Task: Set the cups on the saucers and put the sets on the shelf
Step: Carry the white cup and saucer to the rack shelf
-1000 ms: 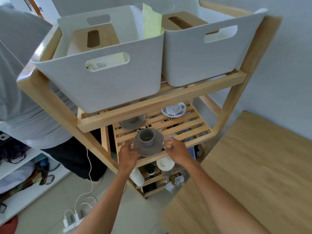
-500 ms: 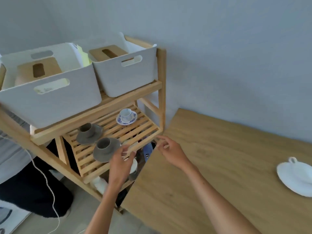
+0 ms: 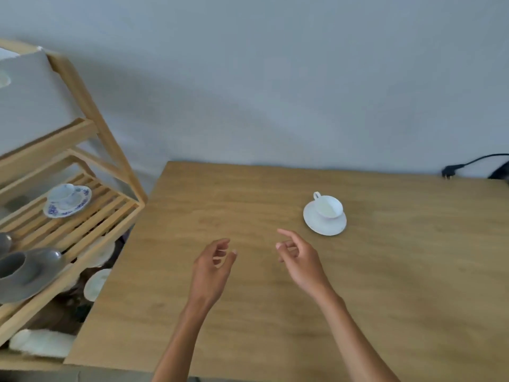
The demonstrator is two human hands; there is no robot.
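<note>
Home room, wooden shelf (image 3: 110, 150), table (image 3: 275, 299), teacups on saucers (image 3: 325, 216)

The grey cup and saucer (image 3: 22, 274) are blurred and cut off by the left edge.

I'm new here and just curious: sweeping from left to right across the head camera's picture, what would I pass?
Grey cup and saucer on the wooden shelf → blue-patterned cup and saucer → left hand → right hand → white cup and saucer on the table → black plug.
</note>
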